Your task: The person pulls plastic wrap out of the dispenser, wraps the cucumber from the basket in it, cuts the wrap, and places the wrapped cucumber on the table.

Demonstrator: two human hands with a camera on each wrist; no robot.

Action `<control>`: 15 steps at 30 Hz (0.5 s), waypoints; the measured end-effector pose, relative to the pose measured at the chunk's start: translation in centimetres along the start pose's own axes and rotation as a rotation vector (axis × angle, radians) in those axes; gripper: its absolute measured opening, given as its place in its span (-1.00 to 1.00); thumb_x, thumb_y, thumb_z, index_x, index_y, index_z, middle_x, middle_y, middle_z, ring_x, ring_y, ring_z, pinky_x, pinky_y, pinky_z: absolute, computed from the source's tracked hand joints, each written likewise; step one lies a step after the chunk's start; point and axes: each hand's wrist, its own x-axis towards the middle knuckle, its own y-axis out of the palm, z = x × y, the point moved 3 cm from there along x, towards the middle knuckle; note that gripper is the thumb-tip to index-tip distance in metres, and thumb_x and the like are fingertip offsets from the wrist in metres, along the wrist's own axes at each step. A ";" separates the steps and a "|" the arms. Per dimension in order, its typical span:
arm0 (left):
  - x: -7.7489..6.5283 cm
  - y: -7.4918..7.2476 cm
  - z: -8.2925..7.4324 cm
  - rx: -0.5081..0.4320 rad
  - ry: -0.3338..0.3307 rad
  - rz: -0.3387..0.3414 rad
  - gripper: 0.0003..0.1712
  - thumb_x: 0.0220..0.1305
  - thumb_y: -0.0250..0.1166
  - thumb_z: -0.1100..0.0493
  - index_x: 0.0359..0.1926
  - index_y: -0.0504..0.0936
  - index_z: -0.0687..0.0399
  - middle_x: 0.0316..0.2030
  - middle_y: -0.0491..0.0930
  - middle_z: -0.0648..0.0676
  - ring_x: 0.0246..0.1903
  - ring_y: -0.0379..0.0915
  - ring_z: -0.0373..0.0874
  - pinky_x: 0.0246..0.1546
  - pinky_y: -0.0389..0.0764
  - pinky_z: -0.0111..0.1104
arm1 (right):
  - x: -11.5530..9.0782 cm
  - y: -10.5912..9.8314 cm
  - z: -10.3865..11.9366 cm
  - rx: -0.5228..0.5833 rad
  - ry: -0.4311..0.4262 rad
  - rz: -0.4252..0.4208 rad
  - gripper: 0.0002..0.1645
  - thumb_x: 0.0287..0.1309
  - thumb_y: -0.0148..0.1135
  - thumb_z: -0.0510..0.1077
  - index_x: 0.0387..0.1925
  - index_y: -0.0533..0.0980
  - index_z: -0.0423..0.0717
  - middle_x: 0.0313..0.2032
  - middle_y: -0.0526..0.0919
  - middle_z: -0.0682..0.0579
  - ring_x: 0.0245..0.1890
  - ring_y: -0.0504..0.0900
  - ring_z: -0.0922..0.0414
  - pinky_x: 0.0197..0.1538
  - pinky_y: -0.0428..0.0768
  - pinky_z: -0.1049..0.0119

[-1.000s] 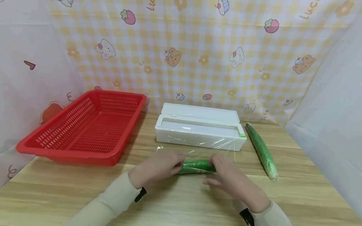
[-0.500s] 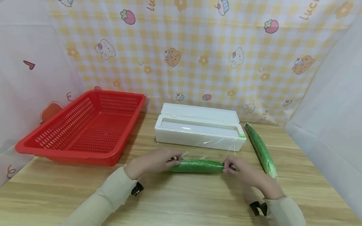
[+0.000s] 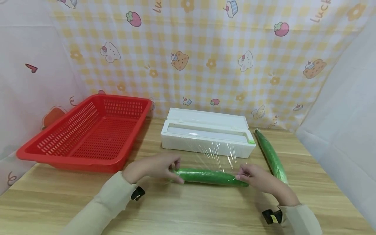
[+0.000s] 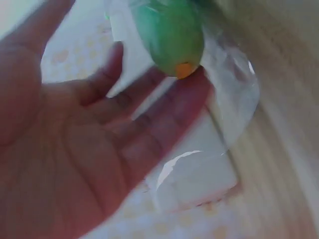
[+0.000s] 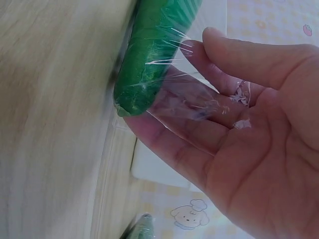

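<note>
A green cucumber [image 3: 205, 176] lies crosswise on the table near its middle, with clear cling film over it. My left hand [image 3: 158, 168] is at its left end; in the left wrist view the fingers [image 4: 149, 114] spread loosely, fingertips at the rounded tip, which bears an orange spot. My right hand [image 3: 258, 178] is by the other end. In the right wrist view its fingers [image 5: 179, 144] reach behind that end, while thumb and forefinger stand close together, with stretched film [image 5: 194, 102] at the fingers. The film runs back to a white cling film box [image 3: 205, 143] with its lid up.
A film-wrapped cucumber [image 3: 271, 155] lies at the right, beyond my right hand. At the left stands a red perforated basket [image 3: 117, 162]. Behind everything hangs a patterned curtain [image 3: 205, 81]. Bare wood [image 3: 188, 212] shows in front of the hands.
Both hands have moved apart toward the cucumber's ends, uncovering more of it. The cucumber has shifted slightly toward me, its right end tilting nearer. Film now shows stretched from the box.
</note>
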 end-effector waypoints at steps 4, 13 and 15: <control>-0.7 0.4 -0.6 0.145 -0.068 0.025 -0.48 -0.13 0.48 -0.10 -0.36 0.32 -0.02 -0.43 0.33 -0.06 -0.41 0.23 -0.23 -0.43 0.34 -0.42 | 0.0 0.0 0.0 0.007 0.008 -0.011 -0.78 0.22 0.13 -0.07 -0.46 0.40 -0.11 -0.60 0.34 0.17 -0.58 0.26 0.35 -0.51 0.32 0.44; -0.6 -0.6 -0.3 0.038 -0.028 -0.083 -0.83 0.19 0.26 0.22 -0.46 0.43 -0.03 -0.51 0.44 -0.11 -0.44 0.36 -0.23 -0.43 0.42 -0.41 | -0.1 0.0 0.1 0.020 0.028 -0.020 -0.83 0.22 0.13 -0.12 -0.40 0.42 -0.14 -0.56 0.45 0.13 -0.57 0.32 0.35 -0.50 0.39 0.44; -0.5 -0.9 0.1 -0.018 -0.012 -0.093 -0.86 0.19 0.26 0.23 -0.46 0.47 0.00 -0.51 0.47 -0.09 -0.44 0.39 -0.23 -0.42 0.45 -0.41 | -0.2 0.0 0.1 0.013 0.031 -0.024 -0.85 0.23 0.11 -0.14 -0.39 0.44 -0.15 -0.56 0.47 0.12 -0.57 0.33 0.34 -0.49 0.39 0.43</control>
